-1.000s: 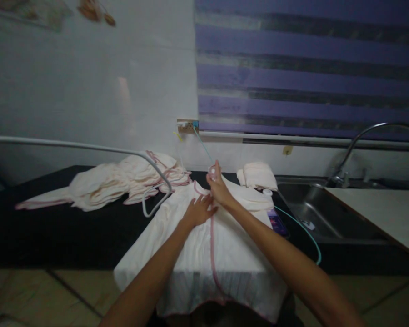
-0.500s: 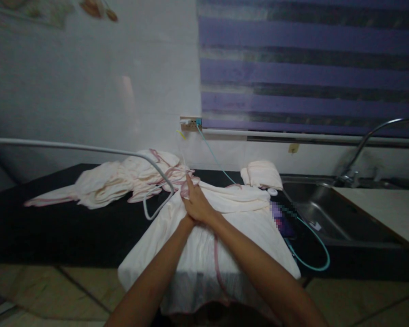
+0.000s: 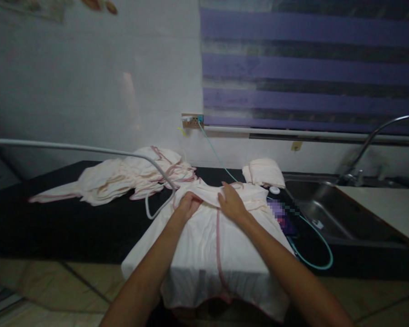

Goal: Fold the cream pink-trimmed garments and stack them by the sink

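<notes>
A white garment [image 3: 194, 254] with pink trim is spread on the black counter, its lower part hanging over the front edge. My left hand [image 3: 190, 205] is closed on a fold of the cloth near the garment's top. To its right, my right hand [image 3: 232, 204] holds the same folded band, thumb toward the left hand and fingers over the far side. Parts of the fingers on both hands are hidden by cloth. A pink trim line runs down the garment between my forearms.
A heap of similar white cloth [image 3: 122, 177] lies at the left on the counter [image 3: 71, 231]. A bent grey tube [image 3: 122, 152] crosses in from the left. Folded cloth [image 3: 264, 171], a phone [image 3: 282, 220] with a teal cable [image 3: 330, 254], and a sink [image 3: 341, 218] are at the right.
My hands were together at the garment's upper left, over a bunched pink-edged part. They are now apart, the right hand moved rightward, both on the upper band.
</notes>
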`<state>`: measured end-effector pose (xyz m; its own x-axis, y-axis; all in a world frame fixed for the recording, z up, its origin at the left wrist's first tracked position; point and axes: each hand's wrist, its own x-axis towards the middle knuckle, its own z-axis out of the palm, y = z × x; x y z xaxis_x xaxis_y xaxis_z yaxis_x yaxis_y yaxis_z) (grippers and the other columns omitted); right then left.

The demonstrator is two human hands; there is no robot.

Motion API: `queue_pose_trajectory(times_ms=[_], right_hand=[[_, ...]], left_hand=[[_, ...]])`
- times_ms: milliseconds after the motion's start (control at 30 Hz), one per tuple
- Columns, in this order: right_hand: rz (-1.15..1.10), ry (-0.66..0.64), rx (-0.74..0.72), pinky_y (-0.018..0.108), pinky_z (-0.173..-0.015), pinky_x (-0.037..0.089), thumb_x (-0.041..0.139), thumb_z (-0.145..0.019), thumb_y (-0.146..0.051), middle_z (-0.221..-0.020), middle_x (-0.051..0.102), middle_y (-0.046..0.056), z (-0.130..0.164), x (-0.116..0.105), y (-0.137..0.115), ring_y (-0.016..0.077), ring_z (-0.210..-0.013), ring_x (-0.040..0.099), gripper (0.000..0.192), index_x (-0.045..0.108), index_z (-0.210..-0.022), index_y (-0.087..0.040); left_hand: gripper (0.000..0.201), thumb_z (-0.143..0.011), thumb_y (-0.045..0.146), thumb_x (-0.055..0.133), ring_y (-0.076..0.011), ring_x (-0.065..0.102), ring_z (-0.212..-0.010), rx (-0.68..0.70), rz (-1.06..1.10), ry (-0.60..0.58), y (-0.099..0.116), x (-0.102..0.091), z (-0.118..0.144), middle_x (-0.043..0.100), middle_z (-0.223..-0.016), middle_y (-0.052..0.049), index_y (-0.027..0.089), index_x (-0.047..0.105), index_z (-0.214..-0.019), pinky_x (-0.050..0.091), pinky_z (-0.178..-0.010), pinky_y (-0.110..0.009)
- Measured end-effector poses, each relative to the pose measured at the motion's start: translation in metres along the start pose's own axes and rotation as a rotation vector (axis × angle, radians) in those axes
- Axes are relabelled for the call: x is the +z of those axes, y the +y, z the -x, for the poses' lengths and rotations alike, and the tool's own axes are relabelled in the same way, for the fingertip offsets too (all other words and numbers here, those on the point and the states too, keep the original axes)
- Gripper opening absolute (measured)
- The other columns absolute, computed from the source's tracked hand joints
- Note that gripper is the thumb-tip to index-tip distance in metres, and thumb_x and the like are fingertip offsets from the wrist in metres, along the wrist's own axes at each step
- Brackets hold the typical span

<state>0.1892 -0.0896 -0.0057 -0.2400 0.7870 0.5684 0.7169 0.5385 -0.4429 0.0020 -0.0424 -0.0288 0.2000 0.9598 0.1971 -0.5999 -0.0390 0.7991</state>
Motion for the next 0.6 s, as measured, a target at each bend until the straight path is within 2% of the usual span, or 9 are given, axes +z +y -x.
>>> queue_pose_trajectory(times_ms=[100,167,233,367,467,600], right_hand=[[0.260,-0.093,0.189,0.045,-0.117,0.039,0.038,-0.103,-0.027,-0.146,0.057,0.022,0.015,-0.013,0.036,0.0278,-0.139,0.050,0.049,0.049,-0.146,-0.007],[0.323,-0.135,0.252,0.047,-0.114,0.041,0.041,-0.101,-0.026,-0.137,0.063,0.023,0.022,-0.021,0.050,0.0304,-0.133,0.055,0.042,0.059,-0.135,-0.007],[0.345,-0.153,0.267,0.053,-0.115,0.038,0.045,-0.101,-0.030,-0.140,0.061,0.024,0.027,-0.025,0.056,0.0349,-0.139,0.050,0.042,0.061,-0.132,-0.008],[0.416,-0.207,0.282,0.064,-0.120,0.024,0.043,-0.103,-0.046,-0.160,0.045,0.018,0.032,-0.024,0.057,0.0390,-0.154,0.026,0.056,0.052,-0.148,-0.015],[0.419,-0.208,0.292,0.065,-0.121,0.019,0.039,-0.103,-0.055,-0.164,0.039,0.017,0.034,-0.021,0.058,0.0394,-0.156,0.022,0.064,0.047,-0.154,-0.017],[0.400,-0.206,0.286,0.066,-0.122,0.017,0.037,-0.104,-0.057,-0.165,0.037,0.017,0.036,-0.018,0.060,0.0399,-0.157,0.020,0.066,0.045,-0.155,-0.016]], left_hand=[[0.039,-0.050,0.005,0.058,-0.0310,0.061,-0.126,-0.039,0.043,0.011,0.003,0.000,0.001,0.076,-0.103,-0.012,0.012,0.074,-0.086,0.046,-0.115,-0.042],[0.038,-0.049,0.004,0.056,-0.0324,0.060,-0.128,-0.064,0.060,0.008,0.009,0.000,0.005,0.077,-0.103,-0.012,0.011,0.073,-0.083,0.046,-0.116,-0.045],[0.038,-0.052,0.006,0.057,-0.0337,0.058,-0.132,-0.075,0.099,-0.010,0.020,0.001,0.011,0.076,-0.112,-0.014,0.011,0.072,-0.087,0.045,-0.117,-0.049],[0.049,-0.068,0.017,0.059,-0.0335,0.052,-0.140,-0.021,0.248,0.007,0.049,-0.001,0.026,0.068,-0.134,-0.017,0.008,0.070,-0.115,0.040,-0.120,-0.053],[0.042,-0.079,0.021,0.057,-0.0331,0.057,-0.136,-0.037,0.198,0.177,0.068,-0.008,0.033,0.070,-0.129,-0.018,0.007,0.069,-0.117,0.042,-0.119,-0.052],[0.018,-0.085,0.013,0.056,-0.0278,0.070,-0.113,-0.036,-0.006,0.462,0.089,-0.017,0.038,0.076,-0.103,-0.016,0.008,0.069,-0.097,0.052,-0.110,-0.046]])
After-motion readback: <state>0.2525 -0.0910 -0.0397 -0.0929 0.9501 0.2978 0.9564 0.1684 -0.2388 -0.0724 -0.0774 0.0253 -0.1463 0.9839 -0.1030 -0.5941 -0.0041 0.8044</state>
